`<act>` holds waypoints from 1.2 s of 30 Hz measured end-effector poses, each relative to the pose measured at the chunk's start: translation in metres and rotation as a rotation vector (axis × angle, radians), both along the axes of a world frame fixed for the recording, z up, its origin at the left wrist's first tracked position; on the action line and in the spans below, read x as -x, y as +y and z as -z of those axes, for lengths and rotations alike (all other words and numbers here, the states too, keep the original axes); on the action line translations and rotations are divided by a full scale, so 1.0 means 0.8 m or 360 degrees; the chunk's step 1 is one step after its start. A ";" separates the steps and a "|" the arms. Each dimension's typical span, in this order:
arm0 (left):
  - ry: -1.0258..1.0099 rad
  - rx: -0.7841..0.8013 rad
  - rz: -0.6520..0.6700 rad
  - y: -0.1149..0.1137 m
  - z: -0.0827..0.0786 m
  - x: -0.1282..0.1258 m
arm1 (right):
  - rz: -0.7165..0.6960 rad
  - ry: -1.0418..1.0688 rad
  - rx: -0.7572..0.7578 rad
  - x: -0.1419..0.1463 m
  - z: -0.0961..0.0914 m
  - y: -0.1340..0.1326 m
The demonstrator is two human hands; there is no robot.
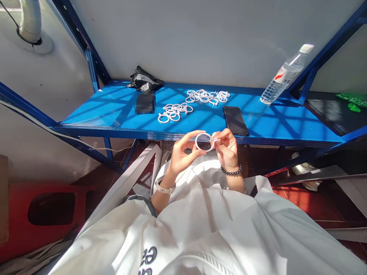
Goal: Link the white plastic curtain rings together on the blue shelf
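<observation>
Both my hands hold one white plastic ring [203,141] just in front of the blue shelf's [106,113] front edge. My left hand [184,152] grips the ring's left side between thumb and fingers. My right hand [226,145] pinches its right side, where the ring has a small clasp. On the shelf beyond lie two heaps of the same white rings, a near heap [174,111] and a far heap [207,96]. A watch sits on my left wrist and a dark bead bracelet on my right.
A black phone [235,120] lies face up on the shelf near my right hand. A clear water bottle [284,77] leans at the right. A black bag [143,81] sits at the back. A red stool [47,210] stands on the floor at left.
</observation>
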State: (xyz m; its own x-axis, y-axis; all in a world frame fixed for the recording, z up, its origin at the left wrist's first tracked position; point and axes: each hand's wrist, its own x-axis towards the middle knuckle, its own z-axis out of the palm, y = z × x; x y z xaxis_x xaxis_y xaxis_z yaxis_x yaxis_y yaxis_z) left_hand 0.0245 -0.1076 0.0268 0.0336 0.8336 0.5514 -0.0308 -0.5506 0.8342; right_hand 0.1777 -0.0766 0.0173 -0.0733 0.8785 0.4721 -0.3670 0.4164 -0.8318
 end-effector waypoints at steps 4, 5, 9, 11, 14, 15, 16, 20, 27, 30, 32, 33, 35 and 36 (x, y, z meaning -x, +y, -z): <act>0.0006 0.0001 -0.0028 -0.001 0.000 0.001 | -0.0024 -0.0016 0.0043 0.002 -0.003 -0.001; 0.0005 0.0001 -0.0030 -0.001 0.000 0.001 | -0.0029 -0.0018 0.0047 0.002 -0.004 -0.001; 0.0012 -0.0012 -0.0044 -0.002 0.003 0.000 | -0.0056 -0.0018 0.0036 0.002 -0.004 -0.001; 0.0016 -0.0016 -0.0047 -0.002 0.003 -0.001 | -0.0064 -0.0014 0.0024 0.002 -0.003 -0.001; 0.0018 -0.0010 -0.0052 -0.003 0.002 -0.002 | -0.0045 -0.0048 0.0024 0.002 -0.003 -0.001; 0.0016 -0.0006 -0.0058 -0.004 0.001 -0.002 | -0.0036 -0.0067 0.0024 0.002 -0.003 -0.001; 0.0016 -0.0001 -0.0066 -0.004 0.000 -0.002 | -0.0031 -0.0081 0.0023 0.002 -0.003 -0.001; 0.0009 0.0015 -0.0083 -0.005 -0.001 -0.003 | -0.0021 -0.0069 0.0012 0.004 -0.003 -0.001; 0.0017 -0.0014 -0.0151 -0.002 0.002 -0.005 | -0.0009 -0.0035 0.0061 0.005 -0.003 -0.001; 0.0044 0.0002 -0.0171 -0.001 0.003 -0.006 | -0.0045 -0.0007 0.0129 0.004 -0.003 0.000; 0.0084 0.0012 -0.0197 0.002 0.005 -0.006 | -0.0046 -0.0015 0.0162 0.003 -0.002 0.002; 0.0118 0.0007 -0.0228 0.005 0.008 -0.006 | -0.0032 -0.0040 0.0189 0.002 -0.001 0.004; 0.0212 -0.0015 -0.0323 0.014 0.016 -0.004 | 0.0032 -0.0123 0.0269 0.001 0.003 0.010; 0.0267 -0.0020 -0.0379 0.021 0.021 -0.002 | 0.0064 -0.0163 0.0323 0.000 0.006 0.014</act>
